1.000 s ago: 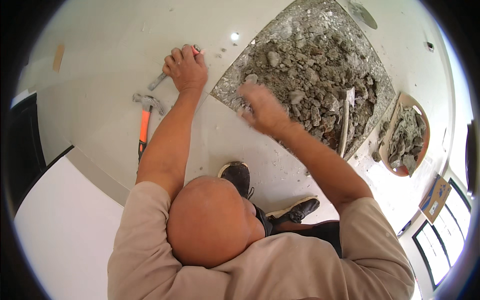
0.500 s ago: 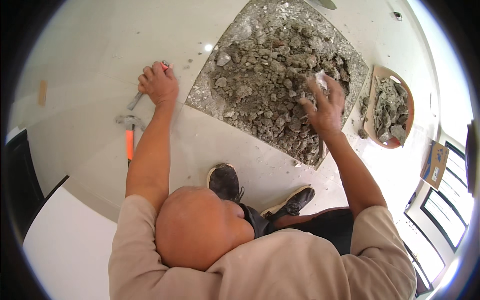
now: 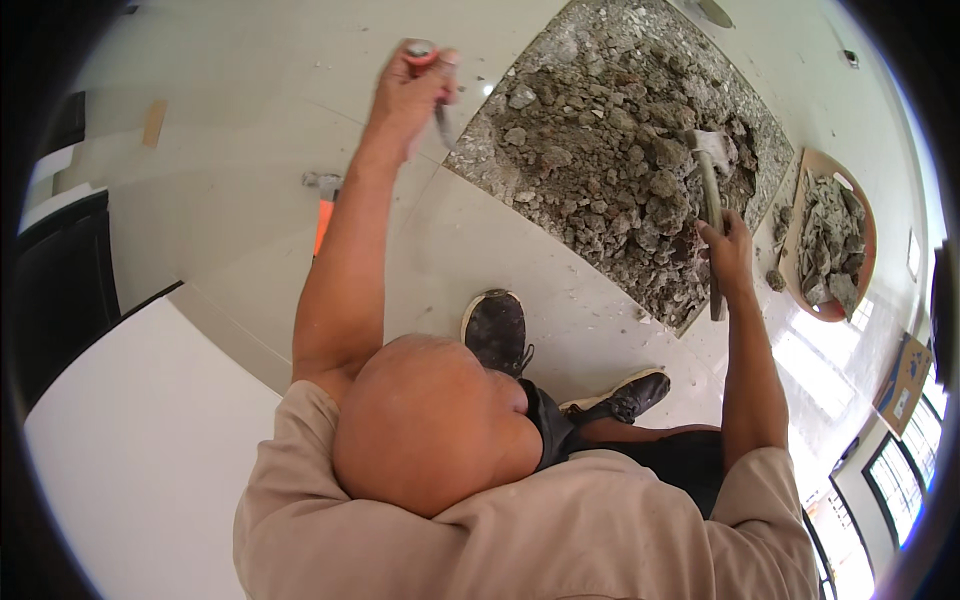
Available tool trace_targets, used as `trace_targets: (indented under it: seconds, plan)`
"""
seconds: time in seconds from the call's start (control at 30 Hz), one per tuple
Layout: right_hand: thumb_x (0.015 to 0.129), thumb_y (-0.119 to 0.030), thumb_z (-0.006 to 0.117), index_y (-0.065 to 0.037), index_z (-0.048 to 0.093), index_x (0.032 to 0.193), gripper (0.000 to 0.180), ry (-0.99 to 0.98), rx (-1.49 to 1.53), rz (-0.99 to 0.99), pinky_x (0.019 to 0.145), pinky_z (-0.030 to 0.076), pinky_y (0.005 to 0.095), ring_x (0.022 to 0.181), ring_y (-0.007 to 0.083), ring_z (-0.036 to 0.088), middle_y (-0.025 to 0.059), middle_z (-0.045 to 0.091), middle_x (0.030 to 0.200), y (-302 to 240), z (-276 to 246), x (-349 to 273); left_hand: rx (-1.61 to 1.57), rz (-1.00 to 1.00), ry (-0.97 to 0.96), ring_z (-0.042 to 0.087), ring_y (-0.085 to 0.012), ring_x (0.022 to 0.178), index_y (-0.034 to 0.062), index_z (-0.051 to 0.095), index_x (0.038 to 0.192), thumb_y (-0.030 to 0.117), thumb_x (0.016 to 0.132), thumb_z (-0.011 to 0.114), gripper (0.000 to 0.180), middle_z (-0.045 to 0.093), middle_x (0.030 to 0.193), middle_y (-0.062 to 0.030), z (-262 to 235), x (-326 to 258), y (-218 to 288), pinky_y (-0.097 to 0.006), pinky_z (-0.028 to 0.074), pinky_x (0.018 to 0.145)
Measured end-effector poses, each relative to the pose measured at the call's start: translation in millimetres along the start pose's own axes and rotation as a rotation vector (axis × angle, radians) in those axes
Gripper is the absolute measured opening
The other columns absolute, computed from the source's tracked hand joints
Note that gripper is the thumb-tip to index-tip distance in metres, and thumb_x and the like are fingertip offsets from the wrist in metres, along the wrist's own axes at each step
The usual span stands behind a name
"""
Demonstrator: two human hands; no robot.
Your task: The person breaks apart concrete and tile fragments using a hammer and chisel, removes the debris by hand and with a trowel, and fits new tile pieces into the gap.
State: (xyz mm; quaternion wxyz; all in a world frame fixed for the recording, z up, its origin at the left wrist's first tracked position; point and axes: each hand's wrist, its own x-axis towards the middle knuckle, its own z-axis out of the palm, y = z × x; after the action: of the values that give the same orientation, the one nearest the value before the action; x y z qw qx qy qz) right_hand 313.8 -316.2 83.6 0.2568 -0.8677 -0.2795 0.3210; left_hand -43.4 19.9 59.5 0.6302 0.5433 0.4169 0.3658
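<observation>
Raised over the floor tiles at the far left, my left hand (image 3: 400, 105) is closed around a chisel (image 3: 443, 125) with a red grip; its grey blade slants down toward the pit's left corner. My right hand (image 3: 732, 252) grips the wooden handle of a hammer (image 3: 712, 185). The hammer's pale, dusty head is over the broken rubble (image 3: 600, 140), slightly blurred. This rubble fills a square opening in the tiled floor. Another hammer (image 3: 323, 225), with an orange handle, lies beside my left forearm, which partly hides it.
To the right of the opening stands a tan tub (image 3: 868, 250) holding chunks of debris. A cardboard box (image 3: 902, 385) is farther right. Loose crumbs lie on the tiles (image 3: 430, 250). My shoes (image 3: 495, 330) are close to the near edge of the opening.
My left hand has lifted the chisel off the floor and moved it up and right. My right hand, formerly open over the rubble, now holds the wooden-handled hammer. The view has shifted.
</observation>
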Motion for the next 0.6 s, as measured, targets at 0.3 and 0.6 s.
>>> trace_targets:
  seconds: [0.3,0.6]
  plan:
    - [0.109,-0.029,0.058,-0.004,0.052,0.119,0.028,-0.078,0.311,-0.066,0.042,0.042,0.0258,0.048,0.0094,0.051,-0.0003,0.053,0.069,-94,17,-85,-0.009,-0.164,-0.22,0.057,-0.0101,0.065,0.0092,0.066,0.083,0.03,0.093,0.083,0.029,0.061,0.072,0.0025,42,-55,-30,-0.029,0.048,0.064]
    - [0.111,-0.03,0.052,-0.001,0.055,0.129,0.034,-0.282,0.118,-0.147,0.047,0.046,0.0325,0.055,0.012,0.057,0.0051,0.059,0.069,-164,64,-127,0.023,-0.075,-0.238,0.053,-0.0071,0.064,0.0095,0.068,0.078,0.028,0.09,0.086,0.028,0.059,0.068,0.0042,41,-76,-47,-0.027,0.046,0.061]
